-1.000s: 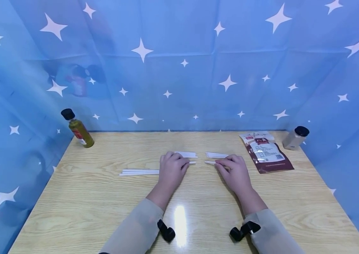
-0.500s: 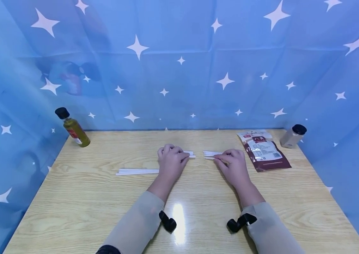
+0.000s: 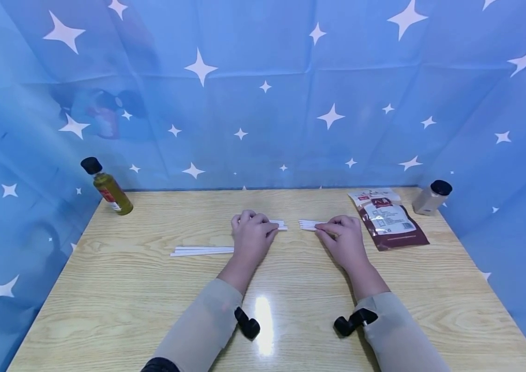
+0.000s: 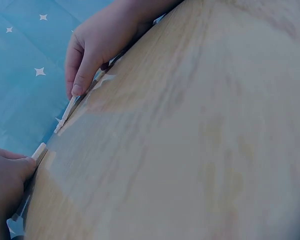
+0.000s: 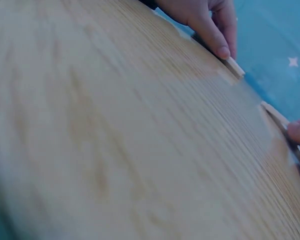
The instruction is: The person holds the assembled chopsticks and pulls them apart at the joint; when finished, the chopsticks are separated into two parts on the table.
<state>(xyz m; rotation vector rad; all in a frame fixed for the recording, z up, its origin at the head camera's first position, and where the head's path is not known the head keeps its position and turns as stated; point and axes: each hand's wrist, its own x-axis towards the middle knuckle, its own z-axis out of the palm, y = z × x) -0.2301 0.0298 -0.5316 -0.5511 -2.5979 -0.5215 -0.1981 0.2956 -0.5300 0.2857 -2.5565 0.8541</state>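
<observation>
My left hand (image 3: 252, 235) pinches a thin white stick by its right end, which sticks out past the thumb beside other white sticks (image 3: 281, 223). Opposite it, my right hand (image 3: 344, 240) holds another white stick between thumb and forefinger, against a small row of white sticks (image 3: 308, 223). A short gap separates the two rows, and the hands cover much of both. In the left wrist view a stick end (image 4: 41, 150) pokes out from the left thumb. The right hand's stick (image 5: 274, 112) points toward it in the right wrist view.
Several more white sticks (image 3: 201, 251) lie left of my left wrist. At the back left stands a bottle of greenish oil (image 3: 113, 193). A maroon and white pouch (image 3: 388, 219) and a black-capped jar (image 3: 432, 198) are at the back right, before a blue starry curtain (image 3: 263, 113).
Both hands have moved slightly away from me, bringing their sticks up against the rows behind them. In the last half second they have barely moved. The head view has shifted a little.
</observation>
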